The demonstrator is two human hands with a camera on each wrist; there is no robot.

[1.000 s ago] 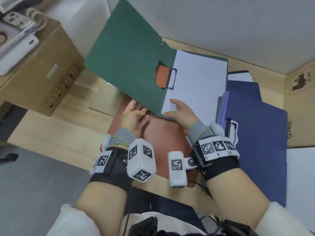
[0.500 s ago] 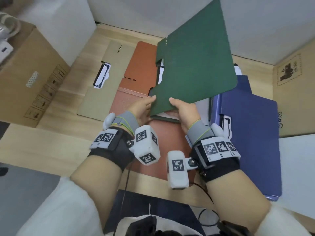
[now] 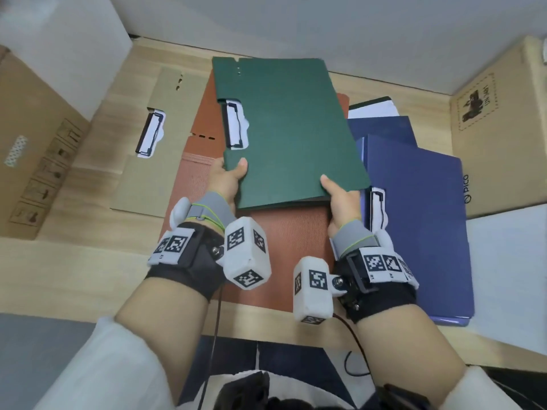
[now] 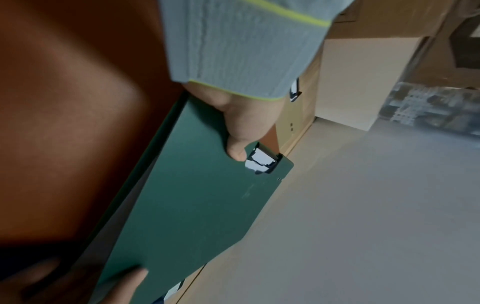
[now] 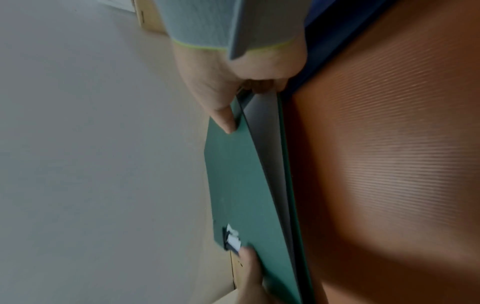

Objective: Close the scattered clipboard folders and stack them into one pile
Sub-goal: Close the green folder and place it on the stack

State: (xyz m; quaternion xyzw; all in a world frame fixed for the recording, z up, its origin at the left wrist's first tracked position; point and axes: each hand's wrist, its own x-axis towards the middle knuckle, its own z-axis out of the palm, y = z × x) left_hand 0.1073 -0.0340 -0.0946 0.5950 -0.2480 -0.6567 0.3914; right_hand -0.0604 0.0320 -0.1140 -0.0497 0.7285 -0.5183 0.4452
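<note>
I hold a closed dark green clipboard folder point(image 3: 290, 128) above the table with both hands. My left hand point(image 3: 229, 180) pinches its near left corner, thumb on top beside the clip cut-out point(image 3: 235, 125). My right hand point(image 3: 340, 199) pinches the near right corner, thumb on the cover. The left wrist view shows the green folder point(image 4: 197, 205) under my thumb; the right wrist view shows the green folder point(image 5: 239, 185) edge-on, slightly gaping. Under it lies a rust-orange folder point(image 3: 287, 261). A tan folder point(image 3: 154, 161) lies closed to the left, and blue folders point(image 3: 420, 220) overlap at the right.
Cardboard boxes stand at the left point(image 3: 32, 155) and the right point(image 3: 500, 128). A white box point(image 3: 62, 48) sits at the back left. A white sheet point(image 3: 509, 276) lies at the right edge. The wooden table point(image 3: 74, 261) ends near my body, with a cable point(image 3: 352, 350) hanging there.
The green folder's cover swung over from the left and shut. Both hands then took its near corners, and the closed folder has shifted left over the orange one.
</note>
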